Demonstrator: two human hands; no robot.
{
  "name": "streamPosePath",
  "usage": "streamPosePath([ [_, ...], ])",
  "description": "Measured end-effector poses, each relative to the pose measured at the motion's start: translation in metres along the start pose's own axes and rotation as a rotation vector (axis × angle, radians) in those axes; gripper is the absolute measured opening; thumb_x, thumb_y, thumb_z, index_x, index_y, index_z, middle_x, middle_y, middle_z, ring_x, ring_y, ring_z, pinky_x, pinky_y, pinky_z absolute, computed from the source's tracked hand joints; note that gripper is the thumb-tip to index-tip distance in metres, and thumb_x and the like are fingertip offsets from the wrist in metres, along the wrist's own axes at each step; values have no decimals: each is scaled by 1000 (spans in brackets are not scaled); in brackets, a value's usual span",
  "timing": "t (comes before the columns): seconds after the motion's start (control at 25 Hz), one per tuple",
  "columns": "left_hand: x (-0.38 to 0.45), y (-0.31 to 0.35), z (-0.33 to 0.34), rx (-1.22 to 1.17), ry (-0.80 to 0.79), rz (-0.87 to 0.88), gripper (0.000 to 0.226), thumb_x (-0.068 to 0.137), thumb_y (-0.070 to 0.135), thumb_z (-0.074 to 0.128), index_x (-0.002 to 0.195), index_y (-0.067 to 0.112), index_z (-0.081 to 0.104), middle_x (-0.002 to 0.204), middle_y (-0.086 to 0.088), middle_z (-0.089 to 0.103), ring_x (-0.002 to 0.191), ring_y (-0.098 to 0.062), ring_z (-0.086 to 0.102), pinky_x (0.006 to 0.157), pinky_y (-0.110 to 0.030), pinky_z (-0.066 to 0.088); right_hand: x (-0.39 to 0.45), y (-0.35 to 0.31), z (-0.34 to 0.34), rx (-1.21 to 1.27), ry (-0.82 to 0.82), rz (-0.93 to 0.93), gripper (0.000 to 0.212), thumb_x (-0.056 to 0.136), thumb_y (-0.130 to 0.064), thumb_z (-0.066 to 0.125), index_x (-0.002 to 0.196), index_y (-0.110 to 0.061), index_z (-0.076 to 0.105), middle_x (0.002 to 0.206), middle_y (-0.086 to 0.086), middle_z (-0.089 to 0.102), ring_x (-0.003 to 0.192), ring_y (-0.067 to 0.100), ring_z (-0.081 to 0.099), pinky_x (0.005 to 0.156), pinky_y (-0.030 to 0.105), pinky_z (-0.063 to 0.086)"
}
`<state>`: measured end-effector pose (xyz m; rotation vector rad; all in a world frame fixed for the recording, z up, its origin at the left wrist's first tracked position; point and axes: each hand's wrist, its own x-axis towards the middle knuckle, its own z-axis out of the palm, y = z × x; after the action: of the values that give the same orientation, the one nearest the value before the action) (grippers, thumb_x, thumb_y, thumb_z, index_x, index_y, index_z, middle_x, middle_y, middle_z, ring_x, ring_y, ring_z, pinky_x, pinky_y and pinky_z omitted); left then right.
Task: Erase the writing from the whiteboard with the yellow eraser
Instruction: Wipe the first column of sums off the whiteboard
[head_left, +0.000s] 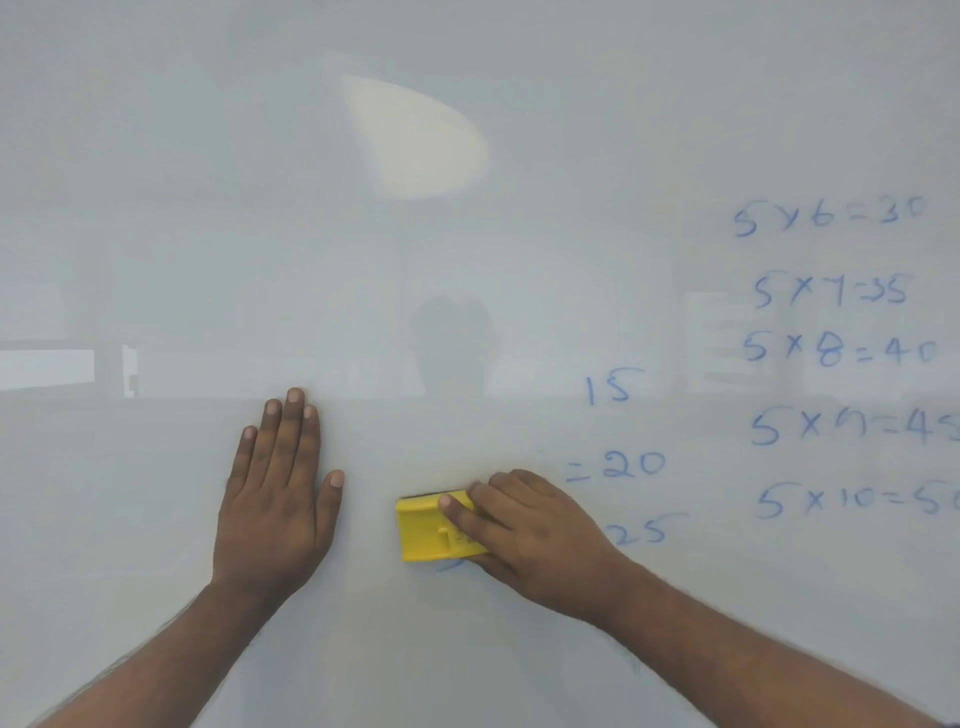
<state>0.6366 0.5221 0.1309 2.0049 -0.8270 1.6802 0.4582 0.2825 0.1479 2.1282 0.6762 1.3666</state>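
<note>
The whiteboard (467, 260) fills the whole view. My right hand (535, 540) grips the yellow eraser (423, 530) and presses it flat against the board, low and just right of centre. My left hand (278, 493) lies flat on the board to the left of the eraser, fingers together and pointing up, holding nothing. Blue writing remains on the right: partial results "15", "=20", "25" (618, 462) beside my right hand, and a column of sums from "5x6=30" down to "5x10=5..." (841, 353) at the far right. A short blue stroke shows under the eraser's lower edge.
The left and middle of the board show no writing. A bright light reflection (415, 140) sits upper centre, and a faint reflection of a head (452, 343) shows in the middle of the board.
</note>
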Motion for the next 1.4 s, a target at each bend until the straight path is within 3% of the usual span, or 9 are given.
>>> streamPosePath([
  [0.12, -3, -1, 0, 8, -19, 2, 67, 104, 38, 27, 160, 5, 14, 171, -12, 11, 158, -28, 10, 128, -46, 11, -15, 29, -19, -45, -33, -54, 40, 97, -34, 54, 129, -10, 58, 105, 10, 66, 87, 30, 61, 81, 38, 51],
  [0.28, -7, 8, 3, 5, -4, -55, 65, 104, 35, 27, 160, 4, 14, 171, -12, 12, 158, -28, 10, 128, -49, 13, -9, 61, -36, -73, 44, 178, 46, 93, -35, 59, 132, -10, 56, 106, 12, 66, 91, 33, 62, 83, 40, 48],
  [0.4, -17, 17, 4, -21, -5, -76, 67, 103, 33, 30, 160, 4, 13, 171, -12, 10, 158, -28, 9, 127, -50, 14, 10, 33, -21, 6, 95, 284, 46, 92, -35, 58, 129, -8, 59, 105, 14, 66, 91, 35, 62, 84, 40, 49],
  [0.56, -29, 25, 9, -30, -20, -81, 68, 102, 35, 31, 160, 4, 13, 171, -11, 9, 158, -29, 9, 128, -49, 13, -15, -23, 6, 73, 19, 118, 44, 87, -27, 64, 127, -9, 60, 107, 11, 67, 92, 31, 63, 85, 37, 51],
  [0.72, -41, 26, 9, -16, -46, -41, 68, 103, 36, 31, 160, 4, 14, 171, -12, 10, 158, -29, 10, 128, -48, 13, -50, -10, -7, -4, -73, -39, 42, 87, -27, 65, 127, -13, 60, 104, 6, 67, 89, 27, 62, 84, 35, 51],
  [0.88, -47, 37, 14, -35, -41, -87, 67, 102, 34, 30, 160, 3, 14, 171, -13, 11, 158, -30, 10, 128, -49, 12, -21, 36, -18, -31, 58, 121, 43, 89, -29, 66, 126, -8, 59, 103, 12, 68, 86, 33, 62, 79, 40, 52],
  [1.0, -51, 48, 15, -43, -49, -130, 68, 101, 34, 31, 160, 3, 14, 170, -14, 11, 158, -30, 8, 127, -50, 12, -6, 24, -5, 39, 127, 244, 43, 94, -31, 60, 130, -8, 57, 105, 12, 66, 90, 33, 59, 84, 41, 48],
  [1.2, -53, 52, 11, -22, -84, -91, 69, 101, 34, 32, 159, 2, 14, 169, -15, 12, 159, -27, 5, 127, -50, 14, -69, 1, 4, 52, 2, 78, 42, 93, -29, 60, 131, -10, 57, 111, 11, 66, 93, 30, 61, 84, 40, 50],
  [1.4, -36, 56, 8, -22, -102, -75, 75, 100, 41, 31, 160, 4, 8, 171, -12, 5, 159, -27, 4, 127, -49, 13, -108, 53, -34, -20, -65, 15, 45, 94, -34, 58, 133, -13, 52, 111, 12, 68, 96, 32, 66, 85, 40, 52],
])
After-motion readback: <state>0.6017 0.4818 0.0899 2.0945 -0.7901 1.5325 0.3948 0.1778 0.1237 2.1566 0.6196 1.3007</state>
